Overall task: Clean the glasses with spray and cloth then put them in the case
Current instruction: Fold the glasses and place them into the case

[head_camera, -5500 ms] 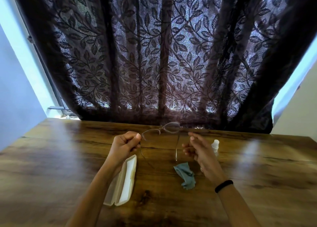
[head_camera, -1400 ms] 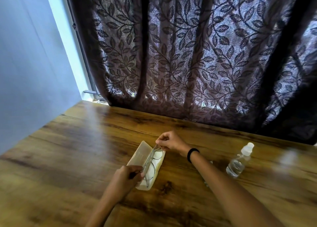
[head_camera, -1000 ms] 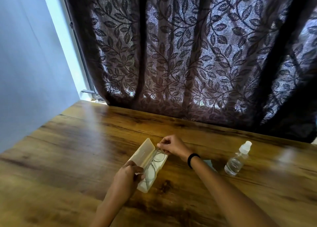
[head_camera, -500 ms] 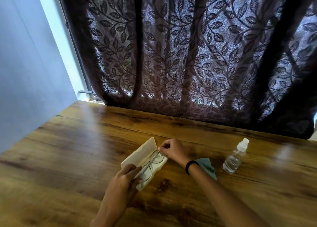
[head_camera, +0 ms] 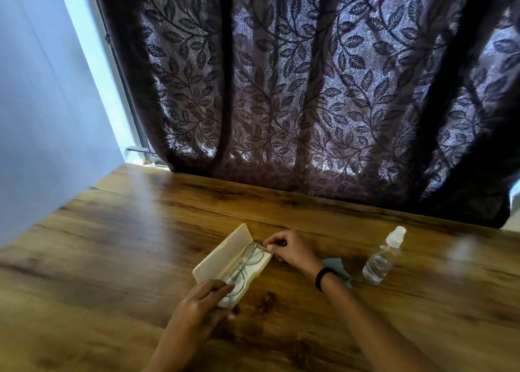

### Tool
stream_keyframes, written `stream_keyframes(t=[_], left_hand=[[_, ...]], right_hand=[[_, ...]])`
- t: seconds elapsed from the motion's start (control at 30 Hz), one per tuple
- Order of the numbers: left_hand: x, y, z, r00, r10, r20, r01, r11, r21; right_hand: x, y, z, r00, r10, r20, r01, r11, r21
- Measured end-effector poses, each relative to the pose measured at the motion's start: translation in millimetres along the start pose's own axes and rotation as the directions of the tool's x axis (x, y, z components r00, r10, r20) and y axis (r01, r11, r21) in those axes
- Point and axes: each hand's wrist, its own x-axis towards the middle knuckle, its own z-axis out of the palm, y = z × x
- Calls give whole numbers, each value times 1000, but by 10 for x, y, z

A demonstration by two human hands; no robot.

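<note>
Change: the glasses (head_camera: pixel 243 264), held up in the air between both hands some seconds ago, now lie folded inside the open case (head_camera: pixel 222 259)
Left hand (head_camera: pixel 197 307): nearest the tabletop's near edge, fingers curled round the near end of the case, thumb against its right side, forefinger laid over the white lining beside the near lens
Case: cream, on the tabletop towards its near edge and about midway along it, set on a slant with its far end pointing right; the lid stands up along its left side
Glasses: thin metal frame, lying lengthwise in the lined tray, one lens nearer, the other farther
Right hand (head_camera: pixel 294 249): at the far end of the case, thumb and forefinger pinched on the far end of the glasses, the other fingers curled under
Wristband (head_camera: pixel 323 277): black, on the right wrist
Cloth (head_camera: pixel 336 266): teal, lying on the tabletop, partly hidden behind the right wrist
Spray bottle (head_camera: pixel 380 260): clear with a white cap, standing just right of the cloth, well apart from the case
Tabletop (head_camera: pixel 112 245): dark-grained wood
Curtain (head_camera: pixel 309 90): dark, leaf-patterned, hanging along the far edge
Wall (head_camera: pixel 42 118): pale, along the left edge
</note>
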Motion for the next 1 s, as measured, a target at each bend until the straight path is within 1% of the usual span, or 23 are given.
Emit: stream_keyframes(t=[0.13,0.3,0.47,0.7,1.0], left_hand=[[-2,8,37,999,-20,32,18,999,45],[6,27,41,1000,-9,2,8,998,69],[20,60,32,1000,9,8,-10,997,82],[22,65,40,1000,15,-5,-15,998,67],[28,65,49,1000,-9,16,8,999,42]], right_hand=[[-20,11,8,998,-62,-1,61,995,-80],[-46,4,-1,995,-100,7,100,985,-137],[-54,-1,-24,994,-105,39,110,983,-147],[-71,-20,-14,991,-129,33,133,976,-172],[-94,-35,-25,991,-136,4,135,987,-90]])
